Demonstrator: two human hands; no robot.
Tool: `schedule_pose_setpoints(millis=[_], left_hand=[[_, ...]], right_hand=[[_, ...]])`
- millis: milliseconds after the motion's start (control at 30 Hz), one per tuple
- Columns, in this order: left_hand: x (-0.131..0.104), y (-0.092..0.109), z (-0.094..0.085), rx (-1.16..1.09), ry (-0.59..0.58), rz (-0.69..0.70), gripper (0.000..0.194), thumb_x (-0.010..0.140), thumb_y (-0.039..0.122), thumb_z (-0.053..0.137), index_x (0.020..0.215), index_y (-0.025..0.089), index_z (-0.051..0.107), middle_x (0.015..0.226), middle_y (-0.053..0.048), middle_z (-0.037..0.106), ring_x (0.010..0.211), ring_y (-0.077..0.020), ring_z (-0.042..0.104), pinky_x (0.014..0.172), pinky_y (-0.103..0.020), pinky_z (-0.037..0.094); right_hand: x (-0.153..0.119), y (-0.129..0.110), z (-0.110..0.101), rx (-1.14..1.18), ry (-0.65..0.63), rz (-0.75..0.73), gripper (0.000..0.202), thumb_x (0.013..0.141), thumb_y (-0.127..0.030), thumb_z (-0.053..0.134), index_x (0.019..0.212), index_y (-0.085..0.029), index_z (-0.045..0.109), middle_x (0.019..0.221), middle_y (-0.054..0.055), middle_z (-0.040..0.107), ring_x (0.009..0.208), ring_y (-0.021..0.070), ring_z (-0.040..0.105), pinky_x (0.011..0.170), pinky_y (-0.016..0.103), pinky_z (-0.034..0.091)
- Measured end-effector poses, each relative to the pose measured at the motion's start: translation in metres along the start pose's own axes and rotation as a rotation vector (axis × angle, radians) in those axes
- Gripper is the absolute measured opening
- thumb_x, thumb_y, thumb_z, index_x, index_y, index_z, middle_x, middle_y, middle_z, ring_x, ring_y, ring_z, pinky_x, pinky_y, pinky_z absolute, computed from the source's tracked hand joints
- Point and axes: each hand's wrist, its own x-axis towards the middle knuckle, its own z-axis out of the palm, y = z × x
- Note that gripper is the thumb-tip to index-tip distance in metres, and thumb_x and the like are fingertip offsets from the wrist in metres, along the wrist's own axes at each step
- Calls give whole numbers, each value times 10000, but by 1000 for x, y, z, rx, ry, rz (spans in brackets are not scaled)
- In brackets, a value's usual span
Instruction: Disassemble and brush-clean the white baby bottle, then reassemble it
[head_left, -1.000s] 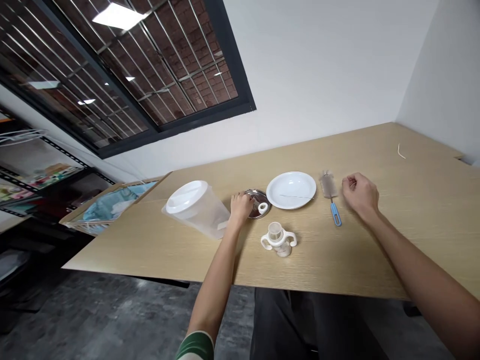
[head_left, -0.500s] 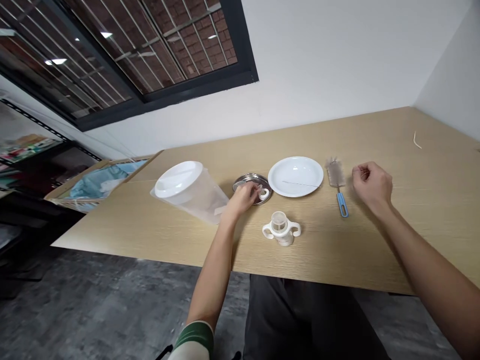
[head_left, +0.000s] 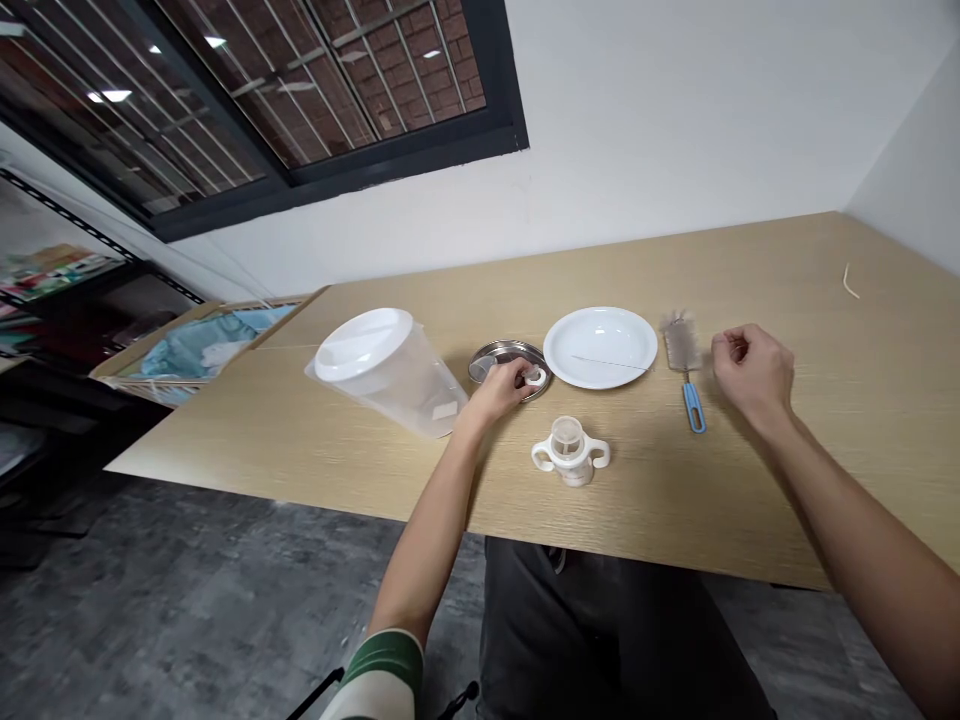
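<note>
My left hand (head_left: 504, 388) is closed on a small white ring-shaped piece (head_left: 535, 376) at the right side of a round metal dish (head_left: 480, 357). A clear piece also lies in that dish. My right hand (head_left: 754, 372) is curled above the table, right of a brush (head_left: 682, 345) with a blue handle; what its fingers hold, if anything, is too small to make out. Between the hands is a white plate (head_left: 600, 335) with a thin wire across it. Nearer the front edge stands a white two-handled bottle (head_left: 572, 455) with a clear top.
A translucent pitcher (head_left: 409, 385) with a white lid lies at an angle left of my left hand. A small pale strip (head_left: 850, 282) is at the table's back right. A basket with blue cloth (head_left: 196, 348) stands beyond the table's left end.
My left hand has shifted slightly right, over the white ring-shaped piece. The view has also moved a little; my right hand keeps its curled pose beside the brush.
</note>
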Motion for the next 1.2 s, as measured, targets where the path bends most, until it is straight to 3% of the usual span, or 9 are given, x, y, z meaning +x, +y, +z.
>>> schedule_pose_setpoints(millis=[167, 333, 433, 500, 633, 700, 800, 1033, 1200], left_hand=[[1, -2, 0, -7, 87, -24, 240, 800, 343, 688, 979, 184, 666, 964, -56, 733, 856, -196, 651, 793, -307, 498], [-5, 2, -10, -69, 364, -13, 329, 795, 394, 724, 1036, 175, 679, 1047, -68, 744, 932, -191, 681, 870, -309, 533], [-7, 9, -10, -155, 546, 81, 356, 789, 402, 748, 1053, 174, 678, 1072, -59, 750, 964, -182, 699, 911, -311, 549], [-6, 19, -9, -158, 590, 186, 356, 792, 408, 756, 1047, 175, 674, 1063, -55, 753, 953, -174, 707, 916, -308, 554], [4, 50, -7, -62, 504, 465, 327, 854, 373, 706, 1111, 184, 634, 1152, -71, 726, 1049, -178, 694, 954, -309, 538], [11, 66, -8, -24, 437, 556, 303, 872, 314, 680, 1139, 191, 611, 1174, -70, 711, 1092, -185, 676, 973, -317, 527], [20, 83, -8, -8, 368, 615, 295, 869, 239, 664, 1152, 192, 593, 1165, -66, 698, 1111, -192, 658, 983, -323, 517], [24, 90, 4, -86, 322, 499, 477, 848, 217, 665, 1293, 202, 493, 1214, -97, 654, 1118, -222, 638, 1003, -379, 514], [17, 79, 7, -461, 399, 358, 782, 804, 376, 764, 1447, 239, 340, 1159, -85, 662, 961, -160, 642, 927, -340, 535]], right_hand=[[0, -1, 0, 7, 15, 19, 146, 835, -362, 514, 824, -236, 587, 816, 93, 669, 788, 287, 619, 758, 437, 452], [2, 6, 0, 19, 111, -62, 150, 850, -354, 513, 803, -230, 584, 735, 64, 617, 696, 236, 576, 706, 394, 451], [-1, -6, -3, 68, 273, -292, 160, 861, -339, 530, 766, -219, 578, 673, 54, 583, 660, 221, 551, 682, 384, 451], [-8, -29, -6, 129, 317, -508, 155, 881, -319, 555, 781, -206, 592, 699, 64, 616, 695, 222, 577, 716, 390, 469], [-28, -94, 1, 263, 17, -825, 161, 920, -318, 599, 1014, -199, 654, 966, 85, 724, 930, 237, 654, 892, 413, 501], [-32, -119, 10, 307, -42, -812, 294, 913, -389, 633, 1137, -200, 651, 1096, 99, 716, 1053, 259, 644, 949, 429, 501], [-28, -137, 22, 324, -12, -696, 289, 898, -388, 658, 1114, -197, 683, 1114, 99, 720, 1061, 268, 653, 959, 430, 506], [-26, -130, 25, 353, -26, -611, 188, 909, -305, 637, 1056, -225, 721, 1055, 64, 741, 1025, 260, 649, 912, 431, 522], [-28, -121, 14, 643, 48, -435, 277, 893, -413, 682, 1085, -214, 689, 1066, 91, 731, 965, 231, 668, 873, 416, 553]])
